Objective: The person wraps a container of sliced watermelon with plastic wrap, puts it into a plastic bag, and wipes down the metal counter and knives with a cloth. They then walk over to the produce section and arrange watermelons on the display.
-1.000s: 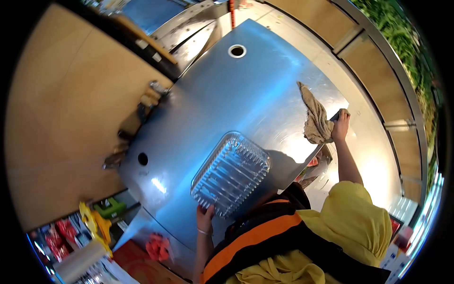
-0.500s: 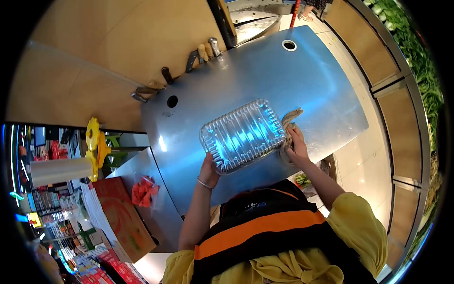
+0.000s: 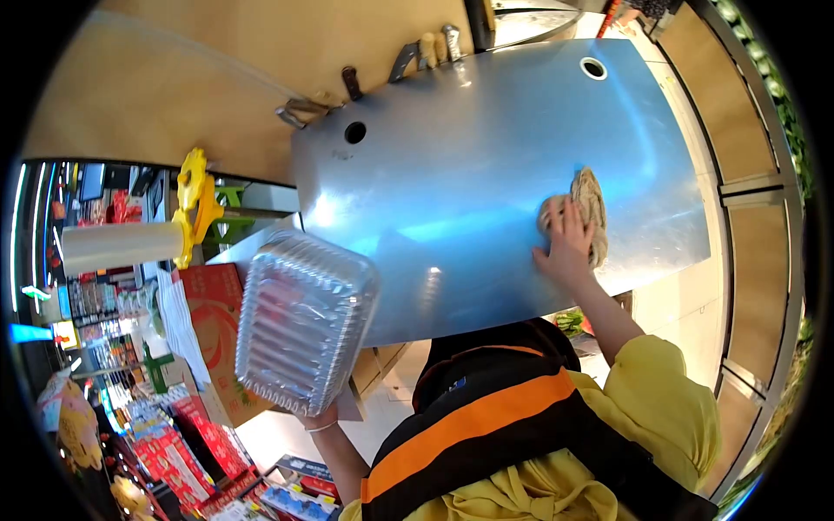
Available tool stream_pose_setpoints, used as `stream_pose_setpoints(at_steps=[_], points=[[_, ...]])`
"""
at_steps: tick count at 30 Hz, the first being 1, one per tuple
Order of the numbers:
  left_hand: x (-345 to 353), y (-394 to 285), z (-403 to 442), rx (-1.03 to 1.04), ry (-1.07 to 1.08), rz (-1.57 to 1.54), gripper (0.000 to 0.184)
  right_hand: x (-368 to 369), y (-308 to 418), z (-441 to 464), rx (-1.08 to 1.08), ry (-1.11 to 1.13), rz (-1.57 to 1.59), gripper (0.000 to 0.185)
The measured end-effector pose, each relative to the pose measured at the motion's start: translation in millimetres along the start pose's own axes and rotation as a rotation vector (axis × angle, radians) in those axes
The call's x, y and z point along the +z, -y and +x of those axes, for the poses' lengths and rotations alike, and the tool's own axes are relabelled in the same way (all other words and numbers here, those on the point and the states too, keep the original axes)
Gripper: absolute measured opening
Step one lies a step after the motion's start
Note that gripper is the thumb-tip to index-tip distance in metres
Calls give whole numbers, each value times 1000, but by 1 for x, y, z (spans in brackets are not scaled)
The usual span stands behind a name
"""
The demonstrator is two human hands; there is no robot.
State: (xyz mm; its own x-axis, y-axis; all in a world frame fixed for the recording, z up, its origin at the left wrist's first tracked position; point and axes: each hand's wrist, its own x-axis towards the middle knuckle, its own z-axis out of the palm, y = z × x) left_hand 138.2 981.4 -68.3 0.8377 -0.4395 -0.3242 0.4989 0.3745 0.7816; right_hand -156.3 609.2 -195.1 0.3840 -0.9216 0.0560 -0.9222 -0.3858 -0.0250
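A clear plastic tray [image 3: 300, 326] with ribbed walls is held out to the left, beyond the edge of the steel table [image 3: 452, 174]. My left hand [image 3: 320, 418] grips it at its lower edge, the fingers mostly hidden behind the plastic. On the right part of the table lies a crumpled beige cloth [image 3: 591, 204]. My right hand [image 3: 569, 243] presses down on this cloth, its fingers over the fabric and the thumb out to the side.
Several tools with handles [image 3: 426, 52] stand along the table's back edge, near a round hole [image 3: 355, 132]. A second hole [image 3: 593, 69] is at the far right corner. To the left are a yellow holder [image 3: 195, 208] with a plastic film roll [image 3: 126, 247] and a cardboard box [image 3: 217, 295].
The plastic tray has gone from above the table's middle to the left, tilted up in my left hand. My right hand has come away from the tray and moved right with the cloth.
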Motion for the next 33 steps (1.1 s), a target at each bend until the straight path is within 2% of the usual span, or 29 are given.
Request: stream_pose_setpoints(at_steps=[2, 4, 6, 8, 10, 12, 13, 18, 19, 21, 22, 23, 24, 25, 27, 28, 29, 30, 32, 33], points=[[-44, -19, -12, 64, -190, -37, 51, 19, 17, -7, -171, 31, 109, 58], [-77, -30, -15, 132, -221, -34, 53, 48, -8, 36, -96, -158, 497, 55], [-94, -39, -11, 164, -217, -36, 54, 64, -5, 88, 56, -384, 287, 42], [-86, -48, 3, 176, -184, -47, 55, 48, 27, 128, 155, -145, 423, 31], [-88, -58, 15, 176, -51, -102, 54, 52, 86, 140, 103, -143, 481, 21], [-101, -67, 26, 228, -101, 2, 55, 78, 157, 136, -179, -373, 582, 28], [-100, -76, 29, 243, -139, 11, 55, 73, 199, 125, -254, -401, 611, 29], [-144, -118, 35, 255, -114, -135, 51, 70, 360, 52, -656, -122, 829, 19], [-162, -120, 36, 321, -253, -22, 55, 71, 383, 27, -768, -18, 775, 20], [-161, -126, 33, 300, -256, -81, 56, 64, 408, -35, -925, 189, 768, 20], [-167, -126, 37, 270, -229, -97, 57, 73, 413, -67, -1079, 113, 800, 20], [-172, -126, 42, 241, -204, -112, 58, 72, 410, -97, -1158, 283, 862, 24], [-178, -125, 46, 211, -178, -126, 59, 58, 393, -124, -1181, 269, 804, 29], [-176, -125, 52, 182, -25, -172, 54, 43, 371, -138, -1202, 256, 746, 34], [-178, -122, 68, 167, 270, -141, 50, 46, 329, -136, -1091, 217, 645, 39], [-183, -116, 79, 143, 283, -146, 50, 47, 305, -135, -1009, 175, 561, 45], [-189, -110, 90, 365, 182, 430, 49, 44, 271, -129, -921, 116, 447, 48], [-167, -105, 98, 292, 387, 181, 49, 38, 234, -119, -829, 55, 331, 50], [-121, -97, 112, -7, 733, -310, 48, 9, 163, -105, -452, 276, 146, 48], [-132, -85, 129, 128, 422, 368, 47, 15, 125, -106, -295, 147, 38, 47]])
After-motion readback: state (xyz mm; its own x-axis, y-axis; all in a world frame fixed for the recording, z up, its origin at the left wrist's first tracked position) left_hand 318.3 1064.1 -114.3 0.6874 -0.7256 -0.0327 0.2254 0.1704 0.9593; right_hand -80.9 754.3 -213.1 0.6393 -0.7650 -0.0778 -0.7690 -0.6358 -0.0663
